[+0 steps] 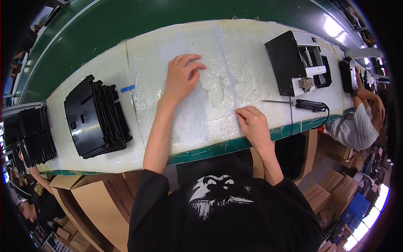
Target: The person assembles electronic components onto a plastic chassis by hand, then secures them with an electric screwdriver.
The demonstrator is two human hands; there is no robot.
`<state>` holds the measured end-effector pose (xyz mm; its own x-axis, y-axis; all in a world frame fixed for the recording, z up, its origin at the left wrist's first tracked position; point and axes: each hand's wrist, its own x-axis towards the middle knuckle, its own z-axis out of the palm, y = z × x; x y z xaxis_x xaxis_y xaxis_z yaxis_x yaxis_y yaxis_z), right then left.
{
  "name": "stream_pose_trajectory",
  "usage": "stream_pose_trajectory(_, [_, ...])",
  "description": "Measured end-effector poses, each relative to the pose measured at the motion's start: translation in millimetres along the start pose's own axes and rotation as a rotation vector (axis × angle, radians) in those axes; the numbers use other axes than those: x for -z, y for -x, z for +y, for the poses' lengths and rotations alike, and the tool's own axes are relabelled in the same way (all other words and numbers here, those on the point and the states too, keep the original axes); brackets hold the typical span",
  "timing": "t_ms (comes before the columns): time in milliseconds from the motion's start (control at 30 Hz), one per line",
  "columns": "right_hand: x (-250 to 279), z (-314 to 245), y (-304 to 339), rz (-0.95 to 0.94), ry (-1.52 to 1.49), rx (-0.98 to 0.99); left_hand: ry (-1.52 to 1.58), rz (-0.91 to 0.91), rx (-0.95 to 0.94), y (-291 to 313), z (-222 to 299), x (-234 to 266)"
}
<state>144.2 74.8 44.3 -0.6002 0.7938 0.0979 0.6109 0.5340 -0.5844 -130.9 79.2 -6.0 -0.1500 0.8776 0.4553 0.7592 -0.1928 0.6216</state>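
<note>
My left hand [180,80] lies flat with its fingers curled on a clear, wrinkled plastic sheet [218,54] that covers the white bench top. My right hand [250,123] rests near the bench's front edge, with its fingers bent and pressed on the same sheet, pinching or smoothing it. Neither hand lifts anything off the surface. A stack of black moulded plastic panels [97,117] lies to the left of my left hand.
A black and white machine [296,63] stands at the right, with a black electric screwdriver [310,105] and its cable in front of it. More black panels [33,136] sit at far left. A blue tape strip [127,88] marks the bench. Cardboard boxes [98,201] stand below. Co-workers sit at right [357,124] and lower left.
</note>
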Motion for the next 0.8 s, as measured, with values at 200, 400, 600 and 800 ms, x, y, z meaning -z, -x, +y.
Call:
stream_pose_trajectory(200, [5.6, -8.9, 0.7, 0.016, -0.005, -0.016, -0.003, -0.001, -0.002, -0.4, -1.0, -0.6])
stream_pose_trajectory(400, [4.2, -10.4, 2.8, 0.04, 0.001, -0.039, 0.002, -0.003, 0.001, -0.6, -0.7, 0.1])
stream_pose_trajectory(600, [-1.0, -5.7, 2.7, -0.01, -0.023, -0.125, 0.003, -0.003, 0.001, -0.7, 0.1, -0.4])
stream_pose_trajectory(800, [-2.8, -1.6, 0.0, -0.037, -0.023, -0.114, -0.011, -0.035, 0.022, -0.5, 0.8, 1.8])
